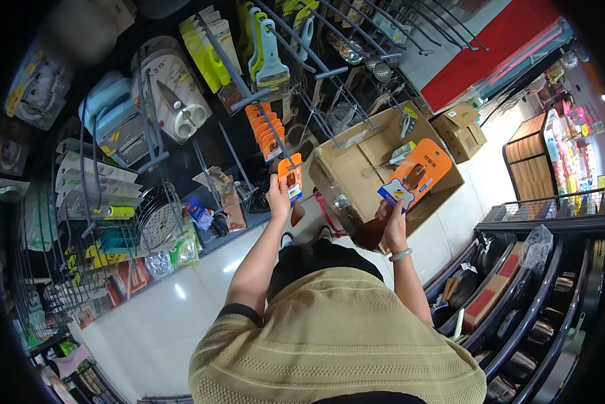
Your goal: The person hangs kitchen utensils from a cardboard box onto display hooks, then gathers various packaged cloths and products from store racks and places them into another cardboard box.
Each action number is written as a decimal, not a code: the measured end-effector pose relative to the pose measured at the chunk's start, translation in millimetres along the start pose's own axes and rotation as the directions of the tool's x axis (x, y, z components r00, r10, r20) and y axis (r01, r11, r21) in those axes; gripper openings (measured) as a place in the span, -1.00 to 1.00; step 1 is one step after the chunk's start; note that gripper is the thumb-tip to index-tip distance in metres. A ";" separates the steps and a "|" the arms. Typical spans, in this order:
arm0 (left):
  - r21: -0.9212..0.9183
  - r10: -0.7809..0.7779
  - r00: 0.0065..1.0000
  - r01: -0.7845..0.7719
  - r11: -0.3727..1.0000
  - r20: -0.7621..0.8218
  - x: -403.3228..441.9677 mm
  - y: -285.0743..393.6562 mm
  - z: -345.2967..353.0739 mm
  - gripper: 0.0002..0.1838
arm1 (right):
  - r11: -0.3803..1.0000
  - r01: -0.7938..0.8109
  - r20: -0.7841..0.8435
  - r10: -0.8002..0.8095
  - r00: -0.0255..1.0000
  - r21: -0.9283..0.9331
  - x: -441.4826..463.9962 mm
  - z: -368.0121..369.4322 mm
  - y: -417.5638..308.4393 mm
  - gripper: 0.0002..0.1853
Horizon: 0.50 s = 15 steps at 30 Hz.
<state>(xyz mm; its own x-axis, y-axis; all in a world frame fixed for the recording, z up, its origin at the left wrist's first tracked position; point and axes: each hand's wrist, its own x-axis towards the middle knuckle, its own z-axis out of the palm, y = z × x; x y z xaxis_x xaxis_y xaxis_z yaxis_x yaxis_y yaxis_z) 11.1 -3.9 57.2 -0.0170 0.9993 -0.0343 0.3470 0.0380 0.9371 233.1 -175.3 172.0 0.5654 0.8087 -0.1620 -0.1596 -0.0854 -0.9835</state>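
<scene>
My left hand [278, 197] is closed on an orange-carded kitchen utensil [291, 168] at the front end of a display hook. A brown end of that utensil hangs below the fingers. Farther back along the hook are several similar orange cards [265, 128]. In my right hand [394, 229] I grip another orange-carded utensil [427, 168], held tilted over the near side of an open cardboard box [343, 158]. Its brown, broad end [370, 236] sticks out beside the hand; the exact kind is unclear. A whisk and other packaged utensils [401, 153] lie in the box.
Long metal hooks [329, 73] jut from the rack ahead. Peelers [269, 60], scissors [184, 114] and strainers [160, 222] hang there. A smaller carton [459, 131] stands on the floor behind the box. Shelves of pans [461, 286] are at the right.
</scene>
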 end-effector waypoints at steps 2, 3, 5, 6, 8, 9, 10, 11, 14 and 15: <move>0.005 -0.023 1.000 0.023 1.000 0.000 0.3 1.6 -1.7 -0.85 | 1.000 0.006 0.010 -0.006 1.000 0.001 0.1 -0.5 -1.6 -0.48; 0.005 -0.017 1.000 0.017 1.000 -0.008 0.9 1.6 -2.1 -0.85 | 1.000 0.010 0.015 -0.010 1.000 0.002 0.5 -1.1 -2.4 -0.48; 0.004 -0.006 1.000 0.006 1.000 -0.020 2.3 1.1 -3.5 -0.85 | 1.000 -0.004 0.025 0.004 1.000 0.016 1.0 -2.7 -0.1 -0.48; -0.020 -0.002 1.000 0.001 1.000 -0.014 4.1 -1.3 -3.2 -0.85 | 1.000 -0.011 0.030 0.011 0.999 0.023 1.3 -3.0 -0.2 -0.48; -0.069 0.006 1.000 -0.006 0.998 -0.002 9.2 -5.7 -1.6 -0.85 | 1.000 -0.002 0.022 0.002 1.000 -0.002 1.3 -2.1 -1.3 -0.48; -0.061 0.018 0.999 -0.021 0.998 -0.042 14.0 -4.9 1.8 -0.84 | 1.000 0.003 0.019 -0.003 1.000 -0.015 1.2 -1.0 -2.7 -0.48; -0.060 0.021 0.999 -0.024 0.998 -0.049 18.6 -4.8 3.1 -0.84 | 0.999 0.002 0.012 -0.001 1.000 -0.052 1.0 -0.3 -4.1 -0.48; -0.060 0.024 0.998 -0.027 0.998 -0.057 23.2 -4.7 4.0 -0.84 | 0.996 0.001 0.005 -0.001 1.000 -0.089 1.0 0.5 -5.5 -0.48; -0.074 0.025 0.994 -0.033 0.997 -0.105 42.7 -3.4 8.1 -0.84 | 0.997 -0.010 0.056 0.015 0.998 -0.080 3.1 -4.9 3.1 -0.51; -0.084 0.015 0.992 -0.026 0.996 -0.129 52.0 -3.2 10.2 -0.85 | 0.998 -0.017 0.085 0.022 0.996 -0.058 3.4 -2.0 -1.2 -0.52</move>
<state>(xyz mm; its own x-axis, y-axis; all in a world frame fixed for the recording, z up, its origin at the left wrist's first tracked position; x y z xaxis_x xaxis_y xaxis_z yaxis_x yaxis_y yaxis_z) 18.7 48.0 48.9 -0.1326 0.9909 0.0249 0.2675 0.0116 0.9635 236.8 -173.6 172.5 0.4913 0.8530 -0.1764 -0.1222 -0.1330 -0.9836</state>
